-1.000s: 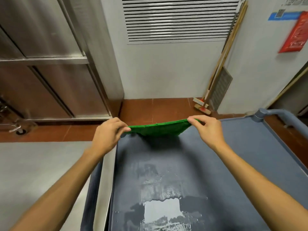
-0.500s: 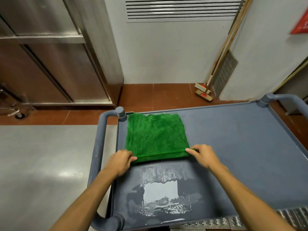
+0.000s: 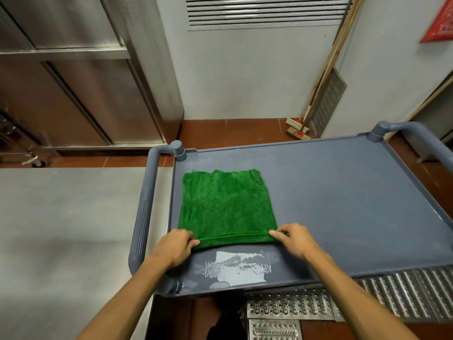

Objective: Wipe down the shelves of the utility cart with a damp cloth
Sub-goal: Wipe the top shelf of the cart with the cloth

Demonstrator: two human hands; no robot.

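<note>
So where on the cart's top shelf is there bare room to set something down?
The whole right half of the top shelf is bare, from the green cloth to the right rim. The left side is taken: cloth, left hand, right hand, wet patch.

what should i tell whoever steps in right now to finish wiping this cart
Left hand: pinching the near left corner of the green fluffy cloth.
Right hand: pinching its near right corner.
The cloth lies flat on the left part of the grey plastic cart's top shelf.
Done: a wet streak shows near the front edge.
Left: the shelf's right side looks dry; lower shelves are out of view.
</note>
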